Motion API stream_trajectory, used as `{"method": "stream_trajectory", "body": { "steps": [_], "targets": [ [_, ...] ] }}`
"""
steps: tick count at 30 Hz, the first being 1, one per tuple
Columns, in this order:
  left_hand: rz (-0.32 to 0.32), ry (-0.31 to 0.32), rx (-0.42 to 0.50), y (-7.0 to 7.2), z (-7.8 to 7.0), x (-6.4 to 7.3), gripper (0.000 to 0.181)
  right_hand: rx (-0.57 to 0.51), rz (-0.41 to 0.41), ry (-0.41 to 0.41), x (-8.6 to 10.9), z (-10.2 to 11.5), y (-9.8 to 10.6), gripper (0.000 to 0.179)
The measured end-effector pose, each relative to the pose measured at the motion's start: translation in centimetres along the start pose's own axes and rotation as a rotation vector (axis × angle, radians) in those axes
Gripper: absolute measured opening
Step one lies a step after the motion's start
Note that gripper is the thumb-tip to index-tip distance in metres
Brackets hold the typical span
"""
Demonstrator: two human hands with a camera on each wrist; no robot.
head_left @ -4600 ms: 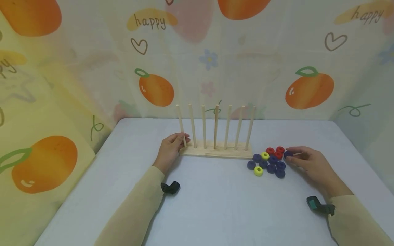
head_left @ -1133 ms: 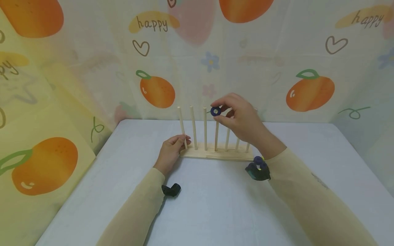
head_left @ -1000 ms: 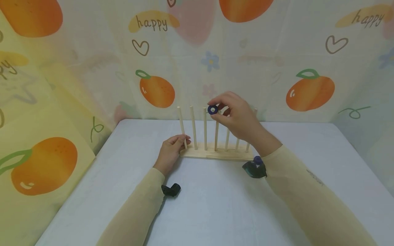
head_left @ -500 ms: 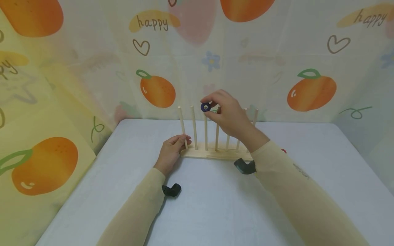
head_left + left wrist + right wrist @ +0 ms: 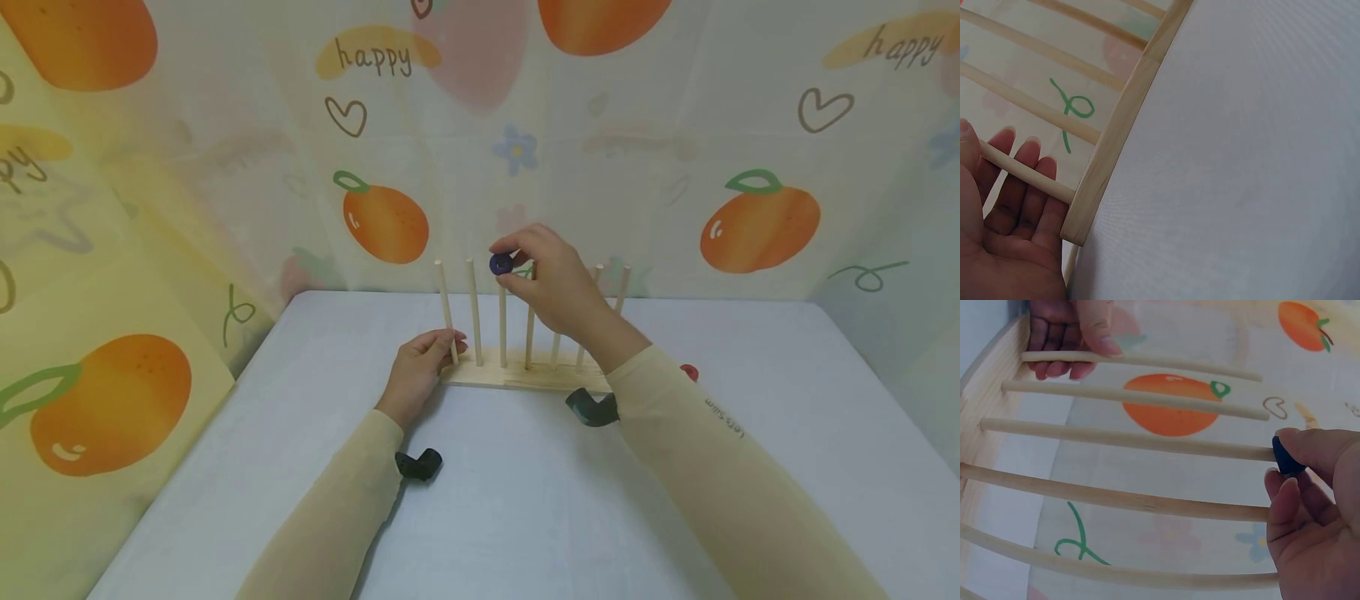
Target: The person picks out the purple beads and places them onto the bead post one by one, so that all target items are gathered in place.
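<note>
My right hand (image 5: 553, 279) pinches a dark blue bead (image 5: 501, 264) between thumb and fingers, high over the wooden peg rack (image 5: 480, 377). In the right wrist view the blue bead (image 5: 1286, 456) meets the tip of the third peg (image 5: 1147, 444) from the left end; whether the peg has entered its hole I cannot tell. My left hand (image 5: 415, 368) holds the leftmost peg (image 5: 444, 300) low down, near the rack's base. The left wrist view shows thumb and fingers around that peg (image 5: 1029, 175). No beads are visible on the pegs' shafts.
A red bead (image 5: 690, 372) peeks out behind the right sleeve (image 5: 697, 442), which hides the other beads seen earlier. The rack stands on a white-covered table (image 5: 510, 500), before a printed cloth backdrop (image 5: 600, 125). Each wrist wears a dark camera mount (image 5: 420, 464).
My right hand has carried the blue bead from the right-hand pile up and leftward to the third peg's top, lowering it slightly in the last half second. The left hand stays in place.
</note>
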State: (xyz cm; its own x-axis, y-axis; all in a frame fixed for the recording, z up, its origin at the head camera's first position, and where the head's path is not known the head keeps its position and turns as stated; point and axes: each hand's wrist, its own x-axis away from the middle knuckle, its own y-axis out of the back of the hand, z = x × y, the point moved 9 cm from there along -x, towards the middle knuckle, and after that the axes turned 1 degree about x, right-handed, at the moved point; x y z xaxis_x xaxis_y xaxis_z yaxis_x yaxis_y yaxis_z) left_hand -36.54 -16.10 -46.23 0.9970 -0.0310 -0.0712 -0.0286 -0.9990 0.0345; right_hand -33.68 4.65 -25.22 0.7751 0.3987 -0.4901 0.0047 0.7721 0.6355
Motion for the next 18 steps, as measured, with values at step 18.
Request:
{"method": "stream_trajectory", "body": {
  "steps": [18],
  "targets": [
    [-0.004,-0.041,0.013,0.10,-0.24,0.01,0.037,-0.030,0.006,-0.072,0.04,-0.89,-0.62,0.032]
  ]
}}
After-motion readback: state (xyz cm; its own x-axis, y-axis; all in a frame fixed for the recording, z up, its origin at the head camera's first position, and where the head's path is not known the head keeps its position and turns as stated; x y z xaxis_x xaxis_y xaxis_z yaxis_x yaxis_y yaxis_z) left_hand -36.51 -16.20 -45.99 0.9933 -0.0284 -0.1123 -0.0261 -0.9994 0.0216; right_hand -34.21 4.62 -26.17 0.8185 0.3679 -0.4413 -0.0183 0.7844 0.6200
